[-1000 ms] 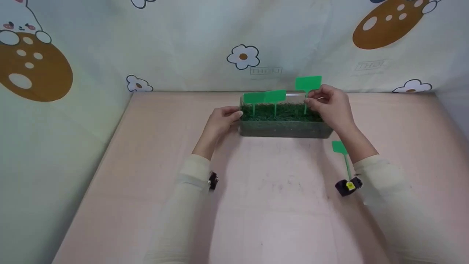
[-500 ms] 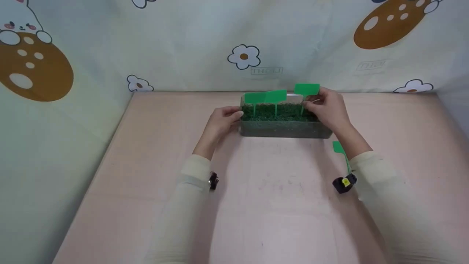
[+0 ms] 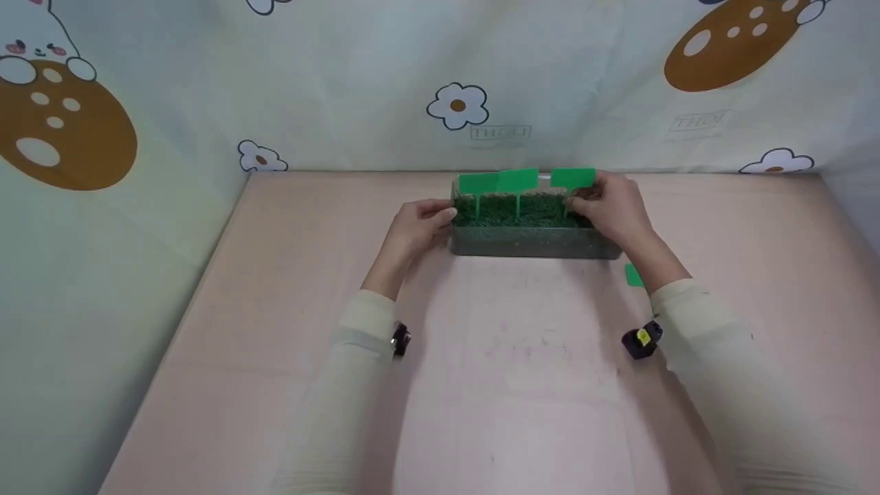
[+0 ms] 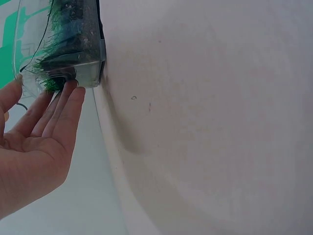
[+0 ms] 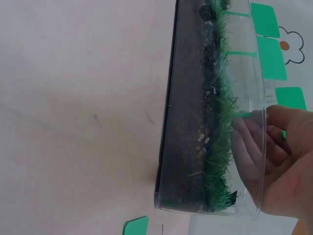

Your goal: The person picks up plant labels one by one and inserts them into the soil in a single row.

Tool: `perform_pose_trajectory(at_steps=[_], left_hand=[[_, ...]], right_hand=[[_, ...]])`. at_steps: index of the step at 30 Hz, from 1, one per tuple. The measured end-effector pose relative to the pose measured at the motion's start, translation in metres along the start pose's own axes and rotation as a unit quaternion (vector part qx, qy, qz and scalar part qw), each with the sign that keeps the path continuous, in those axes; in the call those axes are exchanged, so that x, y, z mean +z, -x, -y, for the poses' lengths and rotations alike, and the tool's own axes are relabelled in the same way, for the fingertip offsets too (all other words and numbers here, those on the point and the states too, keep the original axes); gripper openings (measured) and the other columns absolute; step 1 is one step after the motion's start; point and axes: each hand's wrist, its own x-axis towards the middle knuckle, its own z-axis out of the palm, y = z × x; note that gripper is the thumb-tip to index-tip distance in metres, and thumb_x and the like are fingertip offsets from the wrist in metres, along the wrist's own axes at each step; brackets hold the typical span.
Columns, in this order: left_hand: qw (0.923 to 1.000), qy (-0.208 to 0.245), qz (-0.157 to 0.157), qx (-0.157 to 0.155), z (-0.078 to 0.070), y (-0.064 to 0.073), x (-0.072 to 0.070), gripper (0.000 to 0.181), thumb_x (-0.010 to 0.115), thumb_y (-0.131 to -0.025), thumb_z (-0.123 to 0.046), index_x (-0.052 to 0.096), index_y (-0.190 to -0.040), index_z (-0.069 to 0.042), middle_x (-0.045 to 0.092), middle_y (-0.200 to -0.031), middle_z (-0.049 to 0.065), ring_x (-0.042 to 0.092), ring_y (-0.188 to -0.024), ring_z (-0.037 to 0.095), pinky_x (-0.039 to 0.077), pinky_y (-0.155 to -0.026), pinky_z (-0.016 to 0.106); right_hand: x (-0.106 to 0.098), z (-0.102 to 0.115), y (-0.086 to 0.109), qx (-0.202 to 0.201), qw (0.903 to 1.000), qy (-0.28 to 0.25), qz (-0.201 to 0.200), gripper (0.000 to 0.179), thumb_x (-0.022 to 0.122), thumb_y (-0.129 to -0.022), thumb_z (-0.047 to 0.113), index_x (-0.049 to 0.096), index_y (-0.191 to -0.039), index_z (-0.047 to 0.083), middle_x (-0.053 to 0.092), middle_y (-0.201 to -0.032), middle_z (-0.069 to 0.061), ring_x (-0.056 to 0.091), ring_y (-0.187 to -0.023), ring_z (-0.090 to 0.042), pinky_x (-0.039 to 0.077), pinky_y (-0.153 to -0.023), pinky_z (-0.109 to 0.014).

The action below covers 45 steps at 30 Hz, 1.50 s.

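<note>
A long clear plastic planter (image 3: 536, 244) holds dark soil and green grass (image 5: 220, 166). Flat against its left end, the fairly straight fingers of my left hand (image 4: 41, 142) touch the wall, the thumb tip at the rim. My right hand (image 3: 615, 206) reaches over the right part of the planter and pinches the stem of a green plant label (image 3: 573, 178). That stem's lower end goes down into the grass. Two more labels, a left one (image 3: 478, 183) and a middle one (image 3: 518, 180), stand upright in the grass, their plates overlapping in the head view.
Another green label (image 3: 633, 275) lies on the pink tabletop (image 3: 509, 385), partly hidden under my right wrist. A pale curtain (image 3: 364, 89) with flower and animal prints hangs close behind the planter. Each sleeve carries a small black camera, the right one (image 3: 641, 340) with a yellow mark.
My right hand has moved down and slightly left with the pinched label, whose plate now sits lower, near the height of the other two. My left hand and the planter stay put.
</note>
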Motion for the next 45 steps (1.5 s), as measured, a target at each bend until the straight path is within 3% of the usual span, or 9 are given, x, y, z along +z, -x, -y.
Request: perform_pose_trajectory(at_steps=[18,32,40,45], left_hand=[[0.9999,-0.001,0.001,0.010,0.001,0.001,-0.001,0.040,0.059,-0.102,-0.021,0.057,-0.139,-0.005,0.062,-0.138,0.012,0.061,-0.126,0.021,0.050,-0.108,0.035],[1.0000,-0.007,-0.005,0.003,0.000,0.002,0.000,0.041,0.060,-0.101,-0.024,0.058,-0.138,-0.006,0.062,-0.137,0.011,0.061,-0.126,0.020,0.049,-0.108,0.035],[1.0000,-0.003,-0.001,0.004,0.001,0.002,0.000,0.041,0.060,-0.101,-0.023,0.058,-0.138,-0.006,0.062,-0.138,0.011,0.060,-0.127,0.020,0.049,-0.108,0.035],[1.0000,0.001,0.000,0.000,0.000,0.003,0.000,0.042,0.060,-0.101,-0.024,0.058,-0.139,-0.007,0.062,-0.138,0.010,0.060,-0.127,0.019,0.050,-0.108,0.035]], right_hand=[[0.007,0.001,-0.008,0.033,0.9985,0.040,0.017,0.026,0.063,-0.097,0.014,0.068,-0.118,-0.002,0.070,-0.113,-0.025,0.067,-0.105,-0.036,0.055,-0.092,-0.050],[0.009,0.003,-0.008,0.041,0.9973,0.060,0.014,0.025,0.060,-0.098,0.014,0.069,-0.112,-0.004,0.072,-0.104,-0.025,0.065,-0.088,-0.030,0.054,-0.080,-0.042],[0.010,0.002,-0.009,0.043,0.9963,0.075,0.004,0.022,0.060,-0.096,0.014,0.071,-0.107,-0.001,0.074,-0.095,-0.021,0.062,-0.078,-0.024,0.046,-0.066,-0.027],[0.011,0.002,-0.010,0.055,0.9961,0.069,0.004,0.022,0.059,-0.096,0.014,0.070,-0.108,0.000,0.073,-0.098,-0.020,0.061,-0.078,-0.023,0.045,-0.065,-0.026]])
